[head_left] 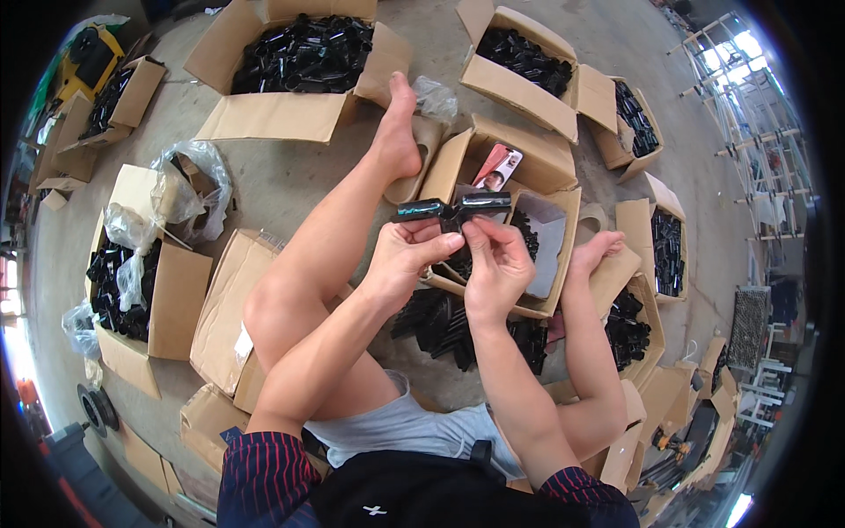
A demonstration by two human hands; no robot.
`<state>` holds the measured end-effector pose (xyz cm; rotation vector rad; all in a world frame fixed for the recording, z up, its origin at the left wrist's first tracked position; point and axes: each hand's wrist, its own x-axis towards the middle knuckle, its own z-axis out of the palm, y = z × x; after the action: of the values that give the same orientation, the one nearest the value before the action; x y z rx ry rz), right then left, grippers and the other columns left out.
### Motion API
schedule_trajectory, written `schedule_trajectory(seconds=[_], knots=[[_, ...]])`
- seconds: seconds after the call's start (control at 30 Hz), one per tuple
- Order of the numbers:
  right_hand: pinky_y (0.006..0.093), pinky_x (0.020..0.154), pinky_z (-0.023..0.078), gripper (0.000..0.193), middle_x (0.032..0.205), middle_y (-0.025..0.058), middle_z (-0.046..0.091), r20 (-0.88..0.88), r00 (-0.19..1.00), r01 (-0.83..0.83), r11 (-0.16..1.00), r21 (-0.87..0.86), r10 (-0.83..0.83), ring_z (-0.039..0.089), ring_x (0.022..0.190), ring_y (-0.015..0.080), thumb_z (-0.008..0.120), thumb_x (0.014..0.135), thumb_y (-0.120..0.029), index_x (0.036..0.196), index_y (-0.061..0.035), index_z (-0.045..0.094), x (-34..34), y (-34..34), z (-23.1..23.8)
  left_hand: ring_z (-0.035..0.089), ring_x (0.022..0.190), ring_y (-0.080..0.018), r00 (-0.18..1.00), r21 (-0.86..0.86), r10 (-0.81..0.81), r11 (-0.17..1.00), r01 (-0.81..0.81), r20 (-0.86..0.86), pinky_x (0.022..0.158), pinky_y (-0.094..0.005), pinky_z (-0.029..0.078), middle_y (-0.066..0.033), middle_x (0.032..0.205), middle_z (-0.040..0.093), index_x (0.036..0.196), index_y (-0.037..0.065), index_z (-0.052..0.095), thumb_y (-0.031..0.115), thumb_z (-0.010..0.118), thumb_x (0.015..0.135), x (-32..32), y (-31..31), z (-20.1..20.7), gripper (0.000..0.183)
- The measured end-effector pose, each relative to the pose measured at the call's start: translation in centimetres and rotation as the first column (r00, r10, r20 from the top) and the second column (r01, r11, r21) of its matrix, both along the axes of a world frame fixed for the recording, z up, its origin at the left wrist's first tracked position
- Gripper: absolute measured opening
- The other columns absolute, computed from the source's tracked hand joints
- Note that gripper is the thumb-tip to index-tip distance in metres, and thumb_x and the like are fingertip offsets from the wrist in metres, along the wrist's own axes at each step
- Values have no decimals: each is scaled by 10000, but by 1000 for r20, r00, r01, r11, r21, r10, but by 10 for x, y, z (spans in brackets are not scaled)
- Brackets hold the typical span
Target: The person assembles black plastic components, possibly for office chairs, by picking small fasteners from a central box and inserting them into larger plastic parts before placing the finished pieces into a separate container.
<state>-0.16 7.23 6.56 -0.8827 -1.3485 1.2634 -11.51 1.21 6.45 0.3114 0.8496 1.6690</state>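
Above an open cardboard box (pixel 556 176), both my hands hold a black T-shaped plastic part (pixel 484 203) with two shiny arms spread to the sides. The fingers of my left hand (pixel 407 257) close around its left arm and middle, thumb on top. My right hand (pixel 497 264) pinches it near the centre, thumb and fingertips together. Whether it is one piece or joined pieces I cannot tell. Inside the box, small black pieces (pixel 528 231) lie beside a grey lining, and a red and white package (pixel 498 167) leans at the back.
Black parts (pixel 444 327) are piled between my legs. Around me stand open boxes of black parts: far left (pixel 304 55), far right (pixel 521 60), left (pixel 110 286) with plastic bags (pixel 198 189), and right (pixel 667 251). A metal rack (pixel 748 141) rises at the right.
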Motion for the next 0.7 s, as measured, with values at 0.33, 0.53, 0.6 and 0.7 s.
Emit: schedule_trajectory(seconds=[0.33,0.53,0.6,0.7], knots=[[235,774,473,102,1028,68,731,-64,998,-12,992,-128,3,613,891,83,762,910,-8,1010,3,742,15,-1,5,499,708,5,997,-34,-26,999,24,-68,635,-204,400,95,791,608,897,97,689,40,803,868,11,0,-15,131],[248,786,484,74,1040,85,726,62,997,-56,998,-4,56,623,900,113,764,907,-38,968,1,746,26,1,-4,542,736,3,998,-35,-38,999,37,-56,644,-204,435,72,826,659,901,78,706,34,801,869,13,-1,-23,109],[252,791,492,96,1066,98,721,118,992,-58,997,53,51,626,937,124,760,910,-53,990,0,753,31,1,-3,644,835,-41,999,-85,-1,996,-3,-47,745,-216,512,-4,940,740,990,34,739,1,789,865,18,3,-6,138],[250,807,506,156,1058,92,719,97,993,-49,992,-118,61,642,923,118,750,927,-76,1042,28,730,40,-5,-9,668,856,-66,980,-120,12,992,-36,-199,771,-232,538,-37,955,749,1010,9,736,-5,789,861,25,6,-9,159]])
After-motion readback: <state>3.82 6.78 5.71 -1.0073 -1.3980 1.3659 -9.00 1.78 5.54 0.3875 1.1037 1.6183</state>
